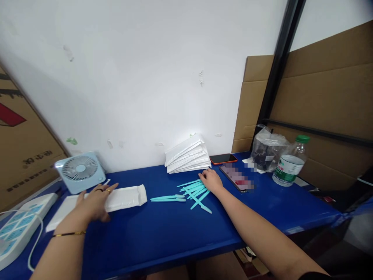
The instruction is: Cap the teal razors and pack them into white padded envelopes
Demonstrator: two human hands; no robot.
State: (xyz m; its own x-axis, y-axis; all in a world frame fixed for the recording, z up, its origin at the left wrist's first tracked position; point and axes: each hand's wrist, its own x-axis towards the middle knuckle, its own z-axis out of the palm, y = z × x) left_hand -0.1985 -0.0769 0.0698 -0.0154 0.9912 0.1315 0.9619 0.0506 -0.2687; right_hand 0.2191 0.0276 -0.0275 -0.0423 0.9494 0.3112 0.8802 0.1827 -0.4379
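On the blue table lies a loose heap of slim turquoise eyebrow razors (198, 196), with two more razors (168, 198) side by side just left of it. My right hand (212, 181) is at the heap's upper right, its fingers curled closed on the ends of some razors. My left hand (94, 202), with rings and a bracelet, spreads its fingers over a flat white padded mailer (126, 197). Another white flat piece (60, 212) shows partly beneath that hand. Against the wall leans a fanned stack of white padded mailers (189, 154).
At the left are a light-blue fan (80, 171) and a white power strip (25, 227) with a cable. Right of the stack lie an orange-edged phone (223, 158) and a second phone (234, 179). A bagged cup (265, 151) and a green-capped bottle (290, 163) stand farther right.
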